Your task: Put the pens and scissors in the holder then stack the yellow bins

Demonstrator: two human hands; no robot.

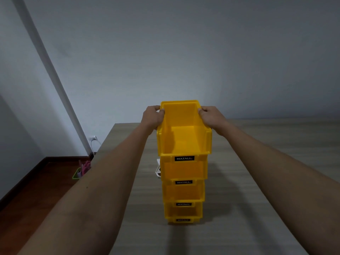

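Top yellow bin (184, 129) sits on a stack of yellow bins (184, 190), four labels showing, on the grey table (257, 181). Left hand (152, 116) grips the bin's left rear rim, right hand (211, 116) grips the right rear rim, fingers curled over the edges on both sides. Looks like the last bin is being seated, so the stacking step is near done

To do it well: keep the bin level, press down evenly with both hands, check its front lip lines up with the label strip of the bin below, then let go of both sides together. The tower is tall and narrow, so a sideways nudge on release could tip it

Around: green holder (77, 173) with pink-handled items in it, down left, partly hidden by the left forearm. Small white object (157, 170) just behind the stack on the left, can't tell what. Wall socket with cable (93, 139) by the corner. Nothing blocks the stack itself
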